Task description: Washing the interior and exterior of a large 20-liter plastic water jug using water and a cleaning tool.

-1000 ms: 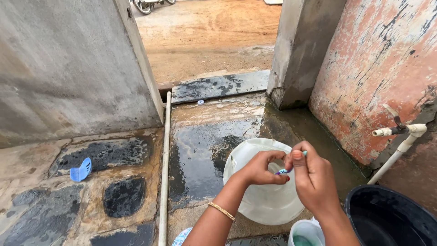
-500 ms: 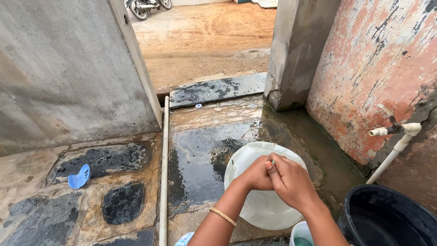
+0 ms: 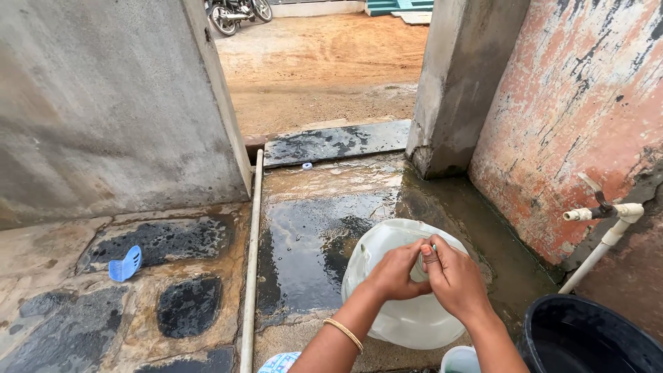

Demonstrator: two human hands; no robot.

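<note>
1. You stand in an outdoor washing corner of a home yard: wet stone floor (image 3: 311,235), white tap pipe (image 3: 608,228) on a peeling wall (image 3: 580,103).
2. A gap between concrete walls (image 3: 103,103) opens onto a dirt road (image 3: 324,69) with a parked motorbike (image 3: 238,14).

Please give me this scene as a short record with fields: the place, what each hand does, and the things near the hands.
Place: wet stone floor outdoors, between concrete walls
Left hand: left hand on the mouth of the large translucent white plastic jug
Right hand: right hand at the same mouth, fingers closed, touching the left hand
Held item: too hidden to tell
Jug: lying on the floor under both hands
Right side: black round plastic tub; white pipe tap on the peeling red wall
Left side: small blue plastic piece; long white pipe along the floor
</note>
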